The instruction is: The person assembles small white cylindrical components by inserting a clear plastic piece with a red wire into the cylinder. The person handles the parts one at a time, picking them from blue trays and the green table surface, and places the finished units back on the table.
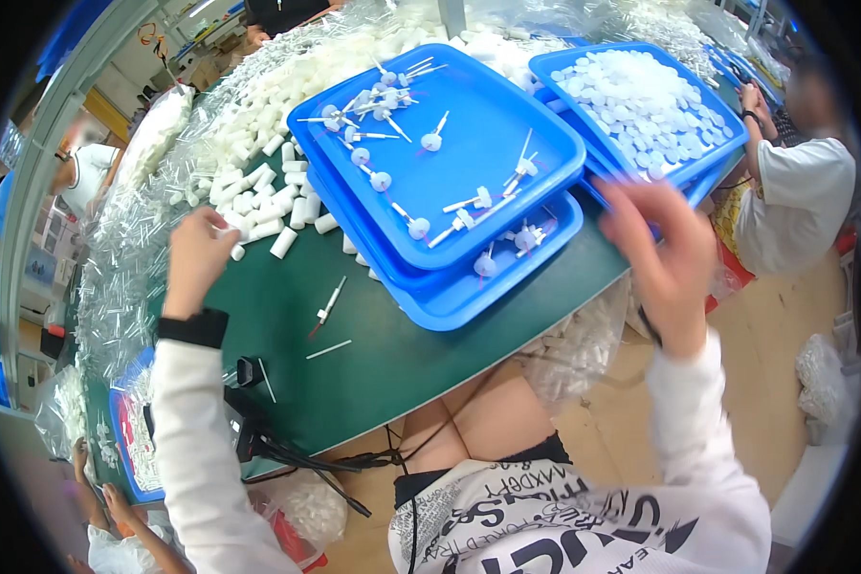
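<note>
1. The left hand is closing on a white cylinder left of the stacked blue trays; nearby cylinders could scatter.
2. The right hand, blurred, fingers spread, is hovering right of the trays, possibly knocking them off the surface.

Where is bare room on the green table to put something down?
Free: the green table near its front edge, between the stacked blue trays and the black cable, apart from two thin tubes. Crowded: the white caps by the left hand.
</note>
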`<state>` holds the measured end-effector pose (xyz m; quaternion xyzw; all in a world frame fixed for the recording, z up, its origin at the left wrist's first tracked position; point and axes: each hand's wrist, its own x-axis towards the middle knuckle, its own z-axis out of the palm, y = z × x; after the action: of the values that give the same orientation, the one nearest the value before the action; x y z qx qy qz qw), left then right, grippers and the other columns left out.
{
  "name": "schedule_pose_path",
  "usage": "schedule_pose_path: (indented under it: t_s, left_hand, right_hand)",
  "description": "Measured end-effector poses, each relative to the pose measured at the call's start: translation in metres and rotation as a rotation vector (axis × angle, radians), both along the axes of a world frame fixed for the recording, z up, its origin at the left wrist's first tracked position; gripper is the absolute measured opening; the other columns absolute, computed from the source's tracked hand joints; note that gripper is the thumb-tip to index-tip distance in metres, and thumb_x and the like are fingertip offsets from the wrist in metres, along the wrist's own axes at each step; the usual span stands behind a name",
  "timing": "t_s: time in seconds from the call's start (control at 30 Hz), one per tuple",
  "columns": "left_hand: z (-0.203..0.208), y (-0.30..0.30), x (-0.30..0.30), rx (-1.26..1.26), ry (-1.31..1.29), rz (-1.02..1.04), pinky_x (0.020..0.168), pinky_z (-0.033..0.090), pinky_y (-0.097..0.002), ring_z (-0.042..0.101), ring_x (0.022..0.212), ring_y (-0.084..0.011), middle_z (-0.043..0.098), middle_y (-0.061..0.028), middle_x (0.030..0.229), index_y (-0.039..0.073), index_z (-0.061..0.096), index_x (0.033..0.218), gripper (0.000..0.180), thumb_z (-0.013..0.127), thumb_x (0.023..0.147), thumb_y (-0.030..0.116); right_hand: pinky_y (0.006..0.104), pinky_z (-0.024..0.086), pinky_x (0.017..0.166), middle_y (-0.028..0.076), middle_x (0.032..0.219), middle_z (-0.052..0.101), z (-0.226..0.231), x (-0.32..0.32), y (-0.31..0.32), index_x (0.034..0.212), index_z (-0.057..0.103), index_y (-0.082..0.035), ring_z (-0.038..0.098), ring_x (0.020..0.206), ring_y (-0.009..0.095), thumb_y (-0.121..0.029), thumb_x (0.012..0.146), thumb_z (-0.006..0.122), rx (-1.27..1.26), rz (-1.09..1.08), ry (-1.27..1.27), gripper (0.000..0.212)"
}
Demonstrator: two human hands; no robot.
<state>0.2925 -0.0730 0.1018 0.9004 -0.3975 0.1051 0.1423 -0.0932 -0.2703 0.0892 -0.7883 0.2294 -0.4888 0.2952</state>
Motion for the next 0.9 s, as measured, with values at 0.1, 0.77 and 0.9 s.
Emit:
schedule_pose_path:
  t_s: [0.1,0.77,0.9]
  left_hand:
    - [0.043,0.005,-0.061,-0.23,0.167,-0.122,0.052,0.041,-0.0254,0.055,0.06,-0.0117,0.059,-0.0062,0.067,0.002,0.056,0.086,0.022,0.067,0.074,0.018]
    - [-0.059,0.054,-0.277,-1.103,1.594,-0.399,0.046,0.031,-0.0227,0.041,0.052,-0.0074,0.059,-0.0145,0.1,0.002,0.046,0.104,0.031,0.063,0.078,0.003]
    - [-0.062,0.059,-0.28,-1.081,1.62,-0.372,0.046,0.031,-0.0227,0.041,0.053,-0.008,0.059,-0.0164,0.099,0.002,0.046,0.103,0.03,0.062,0.078,0.002]
  right_hand:
    - [0.0294,0.047,0.061,0.011,0.077,0.063,0.032,0.082,-0.05,0.099,0.06,-0.004,0.061,0.066,0.022,-0.012,0.077,0.061,-0.172,0.181,0.395,0.024]
    - [0.0268,0.051,0.064,0.014,0.083,0.061,-0.008,-0.034,0.109,0.095,0.053,0.009,0.062,0.074,0.017,-0.002,0.078,0.058,0.712,0.88,-0.173,0.021]
    - [0.0302,0.052,0.064,0.016,0.082,0.061,-0.026,-0.039,0.118,0.095,0.052,0.01,0.062,0.074,0.021,0.0,0.077,0.056,0.828,0.88,-0.276,0.02]
